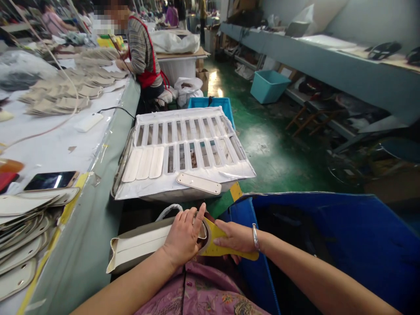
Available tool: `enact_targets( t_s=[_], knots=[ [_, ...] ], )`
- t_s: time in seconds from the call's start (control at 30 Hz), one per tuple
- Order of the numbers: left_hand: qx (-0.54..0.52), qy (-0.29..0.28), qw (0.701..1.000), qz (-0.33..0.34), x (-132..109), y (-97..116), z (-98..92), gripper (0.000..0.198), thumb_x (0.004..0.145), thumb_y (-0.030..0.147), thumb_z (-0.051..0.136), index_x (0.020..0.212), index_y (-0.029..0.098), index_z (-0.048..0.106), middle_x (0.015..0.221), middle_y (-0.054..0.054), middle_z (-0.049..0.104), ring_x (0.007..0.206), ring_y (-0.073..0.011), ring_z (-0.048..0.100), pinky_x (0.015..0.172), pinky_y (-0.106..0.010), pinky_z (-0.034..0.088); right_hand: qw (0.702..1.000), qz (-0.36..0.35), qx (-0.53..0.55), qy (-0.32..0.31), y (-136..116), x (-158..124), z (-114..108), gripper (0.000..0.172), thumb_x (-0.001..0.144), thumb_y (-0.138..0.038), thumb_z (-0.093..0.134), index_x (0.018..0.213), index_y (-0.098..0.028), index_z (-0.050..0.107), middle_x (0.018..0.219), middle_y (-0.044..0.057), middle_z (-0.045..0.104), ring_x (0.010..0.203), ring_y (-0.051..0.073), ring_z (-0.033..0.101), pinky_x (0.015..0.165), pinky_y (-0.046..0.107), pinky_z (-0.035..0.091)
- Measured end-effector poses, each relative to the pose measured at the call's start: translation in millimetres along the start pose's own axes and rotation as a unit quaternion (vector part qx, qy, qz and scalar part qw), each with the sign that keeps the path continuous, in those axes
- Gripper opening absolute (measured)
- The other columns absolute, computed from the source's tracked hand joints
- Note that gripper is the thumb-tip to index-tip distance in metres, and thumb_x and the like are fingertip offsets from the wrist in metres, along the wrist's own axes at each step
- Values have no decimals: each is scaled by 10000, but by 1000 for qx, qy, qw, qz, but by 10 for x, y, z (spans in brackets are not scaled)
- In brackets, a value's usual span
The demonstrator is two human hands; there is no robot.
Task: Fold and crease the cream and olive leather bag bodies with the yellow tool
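A grey and cream bag (144, 240) lies across my lap, with part of a pale looped handle (169, 211) behind it. My left hand (183, 234) grips the bag's right end from above, its index finger raised. A flat yellow piece (215, 245) with a rounded dark opening meets that end of the bag; its exact kind I cannot make out. My right hand (234, 236) pinches this piece between thumb and fingers. Just ahead, a white slotted rack (183, 186) carries several cream strips (142, 164) on its left and one loose strip (199, 183) at its near edge.
On my left runs a long table (111, 197) bearing a phone (51, 180), stacked cream pieces (19, 238) and beige pieces (62, 94). A deep blue bin (311, 199) stands close on my right. Farther off are a seated co-worker (142, 48) and a teal tub (269, 87).
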State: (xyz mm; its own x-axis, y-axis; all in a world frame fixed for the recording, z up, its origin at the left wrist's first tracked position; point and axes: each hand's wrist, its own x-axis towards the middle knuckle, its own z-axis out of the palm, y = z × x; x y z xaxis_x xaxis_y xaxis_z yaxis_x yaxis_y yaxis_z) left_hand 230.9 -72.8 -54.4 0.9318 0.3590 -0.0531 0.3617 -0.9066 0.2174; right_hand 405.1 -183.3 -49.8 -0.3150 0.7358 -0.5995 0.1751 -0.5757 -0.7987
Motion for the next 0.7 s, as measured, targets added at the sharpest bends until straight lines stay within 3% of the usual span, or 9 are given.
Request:
enact_targets(
  t_s=[0.27, 0.5, 0.7],
  knots=[
    [24, -27, 999, 8, -34, -24, -4, 977, 614, 131, 533, 1424, 136, -13, 1293, -183, 387, 1170, -313, 378, 984, -466, 269, 1000, -26, -5, -10, -201, 73, -30, 167, 822, -326, 499, 928, -216, 432, 451, -38, 547, 249, 114, 441, 279, 213, 341],
    [40, -59, 997, 30, -89, -95, -62, 828, 710, 106, 461, 1425, 181, 50, 1352, -190, 349, 1212, -323, 367, 988, -479, 278, 998, 21, 46, -23, -157, 144, 8, 217, 826, -362, 495, 971, -205, 455, 490, -28, 578, 260, 84, 411, 295, 197, 345],
    [17, -32, 998, 56, -123, -159, -42, 835, 725, 103, 461, 1424, 173, 10, 1350, -206, 347, 1217, -332, 372, 987, -486, 293, 997, 19, 60, -33, -93, 183, 53, 310, 826, -461, 477, 974, -196, 415, 508, -45, 569, 278, 72, 415, 298, 171, 342]
  ],
)
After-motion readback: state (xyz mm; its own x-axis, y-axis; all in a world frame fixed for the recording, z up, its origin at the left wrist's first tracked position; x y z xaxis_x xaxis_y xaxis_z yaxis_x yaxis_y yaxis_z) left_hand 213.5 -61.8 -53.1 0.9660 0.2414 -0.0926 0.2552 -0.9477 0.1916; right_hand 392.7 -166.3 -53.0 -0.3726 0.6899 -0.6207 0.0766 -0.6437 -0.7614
